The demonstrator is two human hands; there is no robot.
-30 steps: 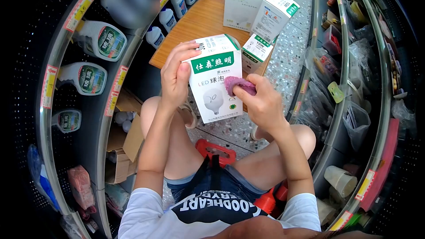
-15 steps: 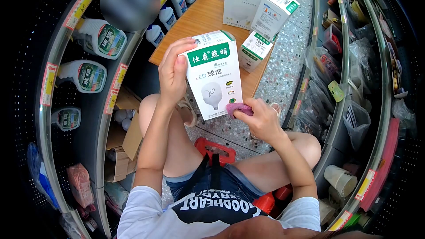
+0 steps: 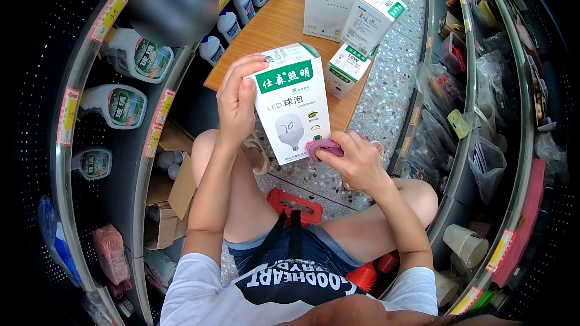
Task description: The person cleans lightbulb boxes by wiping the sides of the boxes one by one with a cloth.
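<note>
A white and green LED bulb box (image 3: 289,105) is held up in front of me, tilted slightly, its printed front facing me. My left hand (image 3: 237,93) grips the box's upper left side, thumb on the front and fingers behind. My right hand (image 3: 356,158) is closed on a pink cloth (image 3: 323,148), which presses against the box's lower right corner. Beyond the box, a smaller 10W bulb box (image 3: 347,71), a taller bulb box (image 3: 373,18) and a large green-topped box (image 3: 331,3) stand on a wooden table (image 3: 266,21).
Shelves curve along both sides. On the left are spray bottles (image 3: 130,106) and an open cardboard carton (image 3: 169,205); on the right, bagged goods (image 3: 432,139) and a white cup (image 3: 465,246). A red plastic stool (image 3: 294,205) is between my legs, above the speckled floor (image 3: 393,84).
The pink cloth in my right hand has shifted slightly left along the box's lower corner. My left hand and the box stay almost in place.
</note>
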